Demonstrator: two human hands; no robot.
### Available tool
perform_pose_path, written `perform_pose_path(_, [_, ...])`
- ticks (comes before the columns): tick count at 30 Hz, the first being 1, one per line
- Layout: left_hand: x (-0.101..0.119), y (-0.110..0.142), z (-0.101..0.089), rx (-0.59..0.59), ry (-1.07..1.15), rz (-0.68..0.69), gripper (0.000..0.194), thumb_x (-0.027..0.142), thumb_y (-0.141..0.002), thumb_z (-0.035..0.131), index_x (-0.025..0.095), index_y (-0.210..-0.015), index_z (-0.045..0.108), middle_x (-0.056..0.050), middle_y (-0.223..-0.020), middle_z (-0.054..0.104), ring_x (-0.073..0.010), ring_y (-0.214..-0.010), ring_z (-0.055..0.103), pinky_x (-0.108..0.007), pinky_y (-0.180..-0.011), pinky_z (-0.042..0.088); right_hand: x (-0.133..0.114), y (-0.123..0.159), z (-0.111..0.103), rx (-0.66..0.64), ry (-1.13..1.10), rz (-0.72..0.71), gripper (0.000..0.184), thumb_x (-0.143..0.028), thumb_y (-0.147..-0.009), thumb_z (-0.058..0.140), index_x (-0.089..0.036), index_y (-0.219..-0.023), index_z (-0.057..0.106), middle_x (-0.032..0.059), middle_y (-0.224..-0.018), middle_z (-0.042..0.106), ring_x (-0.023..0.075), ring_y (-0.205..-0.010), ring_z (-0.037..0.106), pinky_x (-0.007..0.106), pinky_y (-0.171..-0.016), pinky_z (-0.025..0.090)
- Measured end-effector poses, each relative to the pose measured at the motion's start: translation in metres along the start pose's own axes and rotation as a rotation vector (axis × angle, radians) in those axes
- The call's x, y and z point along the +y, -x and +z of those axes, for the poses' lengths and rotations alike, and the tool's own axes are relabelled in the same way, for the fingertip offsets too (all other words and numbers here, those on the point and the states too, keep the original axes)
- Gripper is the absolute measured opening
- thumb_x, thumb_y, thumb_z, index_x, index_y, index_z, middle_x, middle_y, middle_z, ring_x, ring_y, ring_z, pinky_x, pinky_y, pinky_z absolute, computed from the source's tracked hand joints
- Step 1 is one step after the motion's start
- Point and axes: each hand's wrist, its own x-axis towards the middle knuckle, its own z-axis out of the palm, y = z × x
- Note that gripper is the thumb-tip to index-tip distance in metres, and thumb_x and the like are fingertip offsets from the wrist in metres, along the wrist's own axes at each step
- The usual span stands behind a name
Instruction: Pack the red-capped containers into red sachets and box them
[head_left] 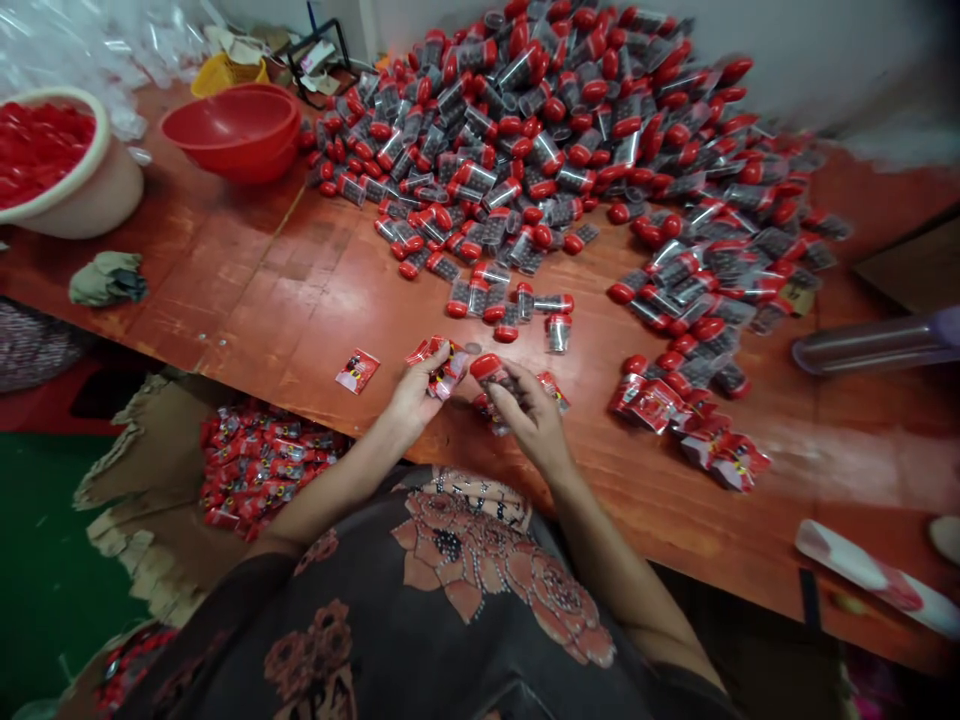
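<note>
My left hand [420, 390] is closed on a small red printed packet [448, 370], near the table's front edge. Just to its right, my right hand [534, 415] grips a clear tube with a red cap [487, 368] and dark contents, the cap pointing up and left. Under and beside the right hand lie more red packets [553, 390], partly hidden by the fingers. A single flat packet [358, 371] rests on the table left of my left hand. Beyond my hands stand several loose capped tubes [507, 322], some upright and some lying down.
A large heap of red-capped tubes [525, 140] covers the table's back. Packets [656, 405] lie at right, near a long clear cylinder [870, 345]. Left are a red bowl [236, 125], a white tub [112, 190] and a cloth [109, 278]. Below, a torn cardboard box [161, 490] holds filled packets [266, 465].
</note>
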Motion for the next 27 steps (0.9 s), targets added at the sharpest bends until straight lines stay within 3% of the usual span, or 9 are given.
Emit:
perform_pose_path(7, [-0.008,0.005,-0.001,-0.077,-0.069,0.059,0.012,0.005,-0.078,0.069,0.013,-0.070,0.067,-0.003,-0.072,0.069,-0.0102,-0.064,0.064,-0.026,-0.071,0.053,-0.002,0.003,0.012,0.078,-0.040,0.009,0.049,-0.031,-0.090,0.055,-0.032,-0.138,0.052,0.0051,-0.122,0.068,0.0235,-0.104,0.066,0.046,-0.094,0.052])
perform_pose_path(15, [-0.008,0.016,0.001,-0.105,-0.158,0.192,0.011,0.009,-0.069,0.077,0.015,-0.070,0.068,-0.002,-0.072,0.069,-0.0133,-0.067,0.064,-0.028,-0.072,0.052,-0.008,0.009,0.015,-0.011,-0.115,0.094,0.045,-0.035,-0.091,0.054,-0.032,-0.136,0.055,0.0036,-0.106,0.073,0.0213,-0.088,0.067,0.043,-0.079,0.058])
perform_pose_path(19, [-0.010,0.019,-0.003,-0.218,-0.226,0.259,0.023,0.017,-0.059,0.086,0.014,-0.073,0.068,-0.001,-0.071,0.070,-0.0139,-0.064,0.065,-0.028,-0.069,0.052,-0.009,0.007,0.013,-0.051,-0.199,0.147,0.044,-0.037,-0.091,0.054,-0.031,-0.135,0.057,0.0044,-0.104,0.073,0.0213,-0.085,0.068,0.042,-0.072,0.059])
perform_pose_path(27, [-0.006,0.032,-0.005,-0.366,-0.437,0.269,0.025,0.014,-0.054,0.087,0.016,-0.072,0.070,-0.001,-0.068,0.070,-0.0120,-0.058,0.063,-0.024,-0.059,0.049,-0.007,0.009,0.011,-0.108,-0.102,0.008,0.053,-0.030,-0.092,0.054,-0.038,-0.143,0.043,0.0032,-0.133,0.062,0.0240,-0.116,0.061,0.047,-0.096,0.054])
